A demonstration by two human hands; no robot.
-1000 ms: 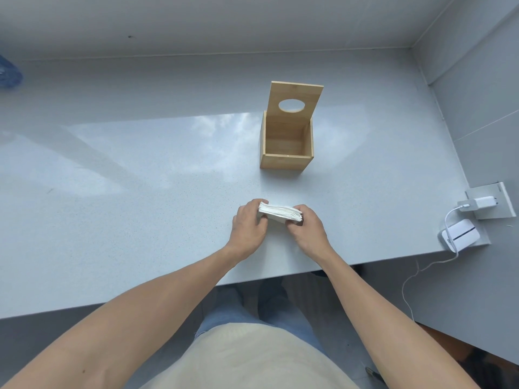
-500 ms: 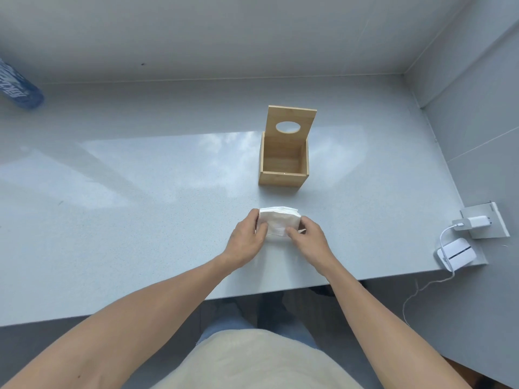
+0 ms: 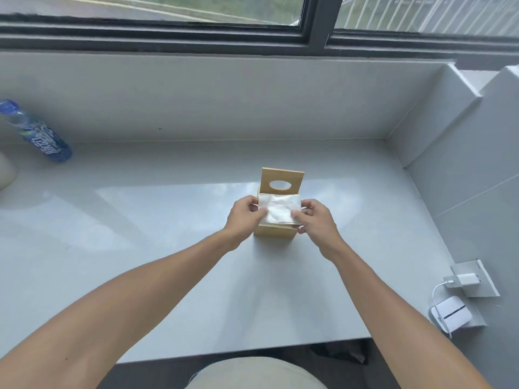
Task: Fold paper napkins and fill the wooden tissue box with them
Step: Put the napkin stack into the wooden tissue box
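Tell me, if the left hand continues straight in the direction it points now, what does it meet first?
Probably the napkin stack that the left hand already grips over the wooden tissue box; depth is unclear.

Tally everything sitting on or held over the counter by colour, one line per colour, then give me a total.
White: 3 – napkin stack, charger plug, small white device
Wood-coloured: 1 – tissue box, lid up
Blue: 1 – water bottle
Total: 5

The left hand and right hand hold the stack over the box opening.
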